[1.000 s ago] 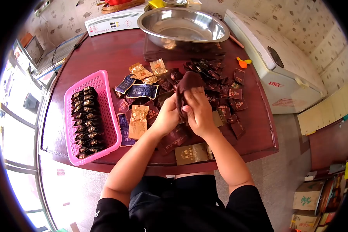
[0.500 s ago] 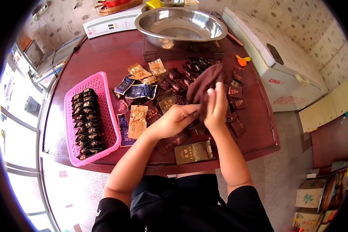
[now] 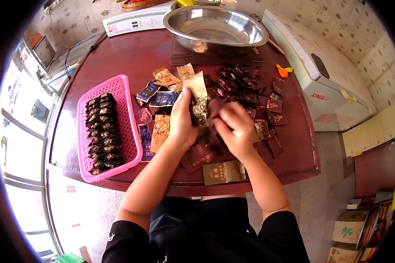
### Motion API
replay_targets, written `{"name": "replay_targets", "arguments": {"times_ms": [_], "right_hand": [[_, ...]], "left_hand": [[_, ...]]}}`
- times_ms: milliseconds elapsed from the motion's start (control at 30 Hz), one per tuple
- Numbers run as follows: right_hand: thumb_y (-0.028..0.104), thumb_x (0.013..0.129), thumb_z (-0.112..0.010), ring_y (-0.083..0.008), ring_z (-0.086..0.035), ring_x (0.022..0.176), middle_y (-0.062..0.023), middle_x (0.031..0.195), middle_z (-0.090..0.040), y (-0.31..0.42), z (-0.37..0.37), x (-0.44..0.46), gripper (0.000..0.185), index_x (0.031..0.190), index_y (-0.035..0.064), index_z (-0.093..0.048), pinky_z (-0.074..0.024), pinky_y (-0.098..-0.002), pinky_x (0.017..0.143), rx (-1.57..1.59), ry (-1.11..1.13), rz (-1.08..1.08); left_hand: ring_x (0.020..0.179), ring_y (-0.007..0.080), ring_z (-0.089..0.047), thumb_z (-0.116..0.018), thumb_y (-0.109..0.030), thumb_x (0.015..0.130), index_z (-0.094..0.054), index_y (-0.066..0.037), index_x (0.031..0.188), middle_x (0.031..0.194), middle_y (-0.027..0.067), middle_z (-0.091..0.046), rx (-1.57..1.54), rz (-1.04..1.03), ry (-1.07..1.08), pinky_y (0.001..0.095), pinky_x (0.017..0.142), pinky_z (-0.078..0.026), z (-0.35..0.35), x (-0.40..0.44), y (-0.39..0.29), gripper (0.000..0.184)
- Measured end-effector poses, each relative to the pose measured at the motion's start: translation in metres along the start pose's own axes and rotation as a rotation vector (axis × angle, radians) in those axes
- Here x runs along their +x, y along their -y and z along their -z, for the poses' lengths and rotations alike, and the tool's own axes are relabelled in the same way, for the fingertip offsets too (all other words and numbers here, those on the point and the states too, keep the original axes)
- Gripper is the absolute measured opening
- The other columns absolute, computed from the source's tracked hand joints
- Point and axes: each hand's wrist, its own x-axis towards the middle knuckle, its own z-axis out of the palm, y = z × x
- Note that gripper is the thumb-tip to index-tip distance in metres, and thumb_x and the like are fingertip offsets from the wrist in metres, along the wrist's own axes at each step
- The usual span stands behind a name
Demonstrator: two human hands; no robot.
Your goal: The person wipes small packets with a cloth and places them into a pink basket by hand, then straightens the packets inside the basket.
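Foil packet (image 3: 199, 97) has appeared just beside the left hand (image 3: 181, 125), whose grip I can't tell. Right hand (image 3: 238, 131) bunches the brown cloth (image 3: 215, 115) over scattered sachets (image 3: 235, 82), packet and cloth apparently separated now.

Both forearms (image 3: 151, 179) reach up from the lower frame. Near the centre, the left hand (image 3: 183, 120) stands open, fingers extended; the right hand (image 3: 237, 127) curls its fingers.

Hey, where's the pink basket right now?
In the head view, the pink basket sits near the left edge of the dark red table, just left of the blue packets and your left hand.
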Motion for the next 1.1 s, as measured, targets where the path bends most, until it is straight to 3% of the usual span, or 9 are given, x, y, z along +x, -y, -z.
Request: {"name": "replay_targets", "arguments": {"times_ms": [167,233,300,400,533,600,767,933,1100], "right_hand": [[-0.003,0.079,-0.073,-0.0226,-0.063,0.071,-0.0105,0.089,-0.064,0.007,-0.012,-0.004,0.017,0.095,-0.0038,-0.068,-0.0512,-0.0298,0.063,0.002,0.019,0.074],[-0.004,0.081,-0.069,-0.0263,-0.064,0.071,-0.0122,0.09,-0.064,0.007,-0.01,-0.002,0.014,0.095,-0.004,-0.068,-0.0526,-0.0328,0.063,-0.11,-0.026,0.076],[-0.004,0.081,-0.069,-0.0269,-0.065,0.072,-0.0126,0.091,-0.064,0.005,-0.005,0.001,0.012,0.093,-0.0041,-0.067,-0.0529,-0.0335,0.063,-0.185,-0.058,0.06],[-0.003,0.078,-0.071,-0.0258,-0.064,0.07,-0.011,0.089,-0.063,0.004,-0.002,0.003,0.014,0.091,-0.0025,-0.067,-0.0528,-0.0335,0.061,-0.229,-0.082,0.077],[-0.002,0.073,-0.072,-0.0237,-0.064,0.068,-0.0082,0.084,-0.063,0.007,0.0,0.006,0.016,0.089,0.0004,-0.067,-0.0534,-0.0328,0.059,-0.227,-0.017,0.273],[-0.002,0.072,-0.071,-0.023,-0.065,0.068,-0.0074,0.082,-0.063,0.008,0.0,0.007,0.016,0.086,0.0014,-0.067,-0.054,-0.0325,0.059,-0.221,-0.014,0.279],[-0.001,0.076,-0.07,-0.0269,-0.065,0.071,-0.0106,0.087,-0.064,-0.002,0.008,0.008,0.016,0.092,-0.0008,-0.067,-0.0539,-0.0346,0.061,-0.336,-0.084,0.214],[-0.001,0.081,-0.068,-0.025,-0.065,0.069,-0.0088,0.086,-0.064,-0.009,0.013,0.01,0.011,0.092,-0.0009,-0.067,-0.0528,-0.0343,0.06,-0.372,-0.156,0.077],[0.0,0.074,-0.07,-0.0243,-0.063,0.067,-0.008,0.084,-0.063,-0.002,0.014,0.009,0.015,0.089,0.0012,-0.067,-0.0521,-0.0329,0.057,-0.293,-0.097,0.299]], "left_hand": [[0.084,0.0122,-0.065,-0.041,-0.029,0.107,-0.061,-0.003,0.111,0.099,0.0051,-0.068,0.108,-0.109,0.064,0.0262,0.077,-0.053,0.01,0.004,0.003,0.033],[0.086,0.0085,-0.062,-0.041,-0.026,0.107,-0.061,-0.002,0.11,0.099,0.0033,-0.067,0.151,-0.101,0.237,0.024,0.077,-0.051,0.017,0.007,0.004,0.032],[0.089,0.0066,-0.06,-0.042,-0.024,0.107,-0.061,-0.001,0.112,0.101,0.0026,-0.067,0.261,-0.105,0.116,0.023,0.079,-0.05,0.012,0.004,0.014,0.031],[0.088,0.0078,-0.062,-0.042,-0.024,0.107,-0.062,-0.001,0.112,0.101,0.0039,-0.068,0.291,-0.092,0.089,0.0235,0.08,-0.05,0.003,-0.002,0.013,0.031],[0.081,0.0118,-0.064,-0.044,-0.023,0.106,-0.061,-0.005,0.107,0.096,0.0043,-0.068,0.191,-0.027,0.071,0.0264,0.074,-0.053,0.006,0.001,0.008,0.025],[0.08,0.0118,-0.064,-0.044,-0.024,0.106,-0.061,-0.004,0.107,0.095,0.0043,-0.068,0.254,0.109,0.119,0.0265,0.073,-0.053,0.008,0.002,0.008,0.026],[0.082,0.0089,-0.063,-0.045,-0.025,0.105,-0.061,-0.003,0.109,0.095,0.0042,-0.068,0.317,0.183,0.269,0.0249,0.074,-0.053,0.008,0.0,0.007,0.028],[0.082,0.0088,-0.064,-0.045,-0.025,0.106,-0.061,-0.001,0.113,0.098,0.0046,-0.068,0.396,0.206,0.231,0.0246,0.074,-0.054,0.003,-0.004,0.009,0.03],[0.081,0.0139,-0.066,-0.046,-0.028,0.104,-0.062,-0.004,0.109,0.096,0.0067,-0.068,0.215,0.263,0.128,0.028,0.074,-0.055,-0.004,-0.008,0.005,0.029]]}}
